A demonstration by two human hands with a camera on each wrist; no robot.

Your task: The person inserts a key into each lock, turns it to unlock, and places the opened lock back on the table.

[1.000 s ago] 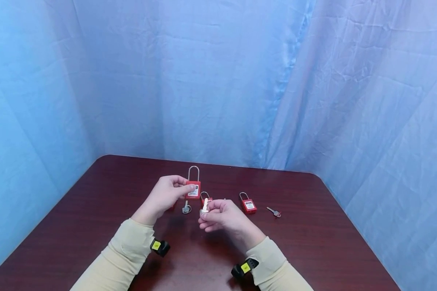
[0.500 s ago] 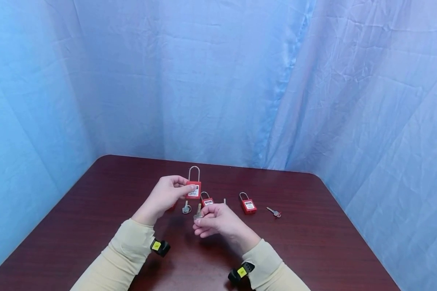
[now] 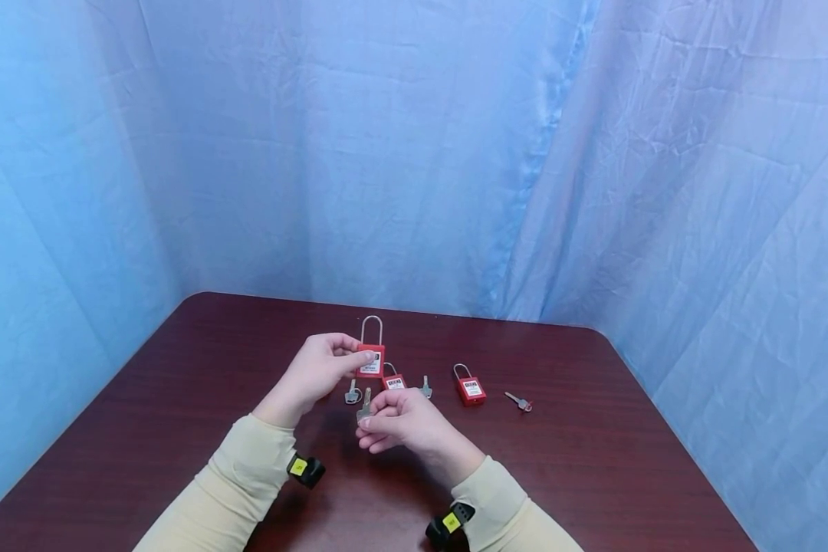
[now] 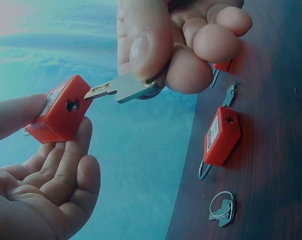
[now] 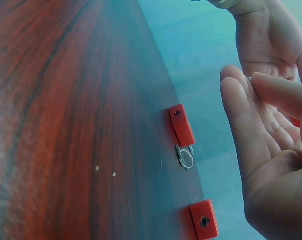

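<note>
— Since the earlier head frames, the right hand (image 3: pixel 403 420) has slid left and a little lower, and the key (image 3: pixel 364 405) it pinches now points up at the padlock instead of sitting off to its right. Left of frame centre, the left hand (image 3: pixel 315 369) has barely shifted.

— What has each hand got?

— Left hand holds the long-shackle red padlock (image 3: pixel 370 359) just above centre-left of the head view, thumb and fingers curled round its body. In the left wrist view that padlock (image 4: pixel 60 116) sits at middle left, keyhole facing the key (image 4: pixel 121 88), whose tip is just beside the hole, not yet in. Right hand's thumb and forefinger pinch the key's bow; its other fingers are curled.

— How would you expect them to handle?

— Padlock body looks like hard plastic: stiff, probably light, with smooth faces that could twist in a loose grip. Best held across the flat sides, as now, leaving the keyhole end bare. Key is thin stiff metal, small and easy to fumble, so take it by the broad bow.

— Anything else on the table (image 3: pixel 179 399)?

— Two smaller red padlocks (image 3: pixel 470 388) lie right of centre, with loose keys (image 3: pixel 520 402) beside them, one further right.
</note>
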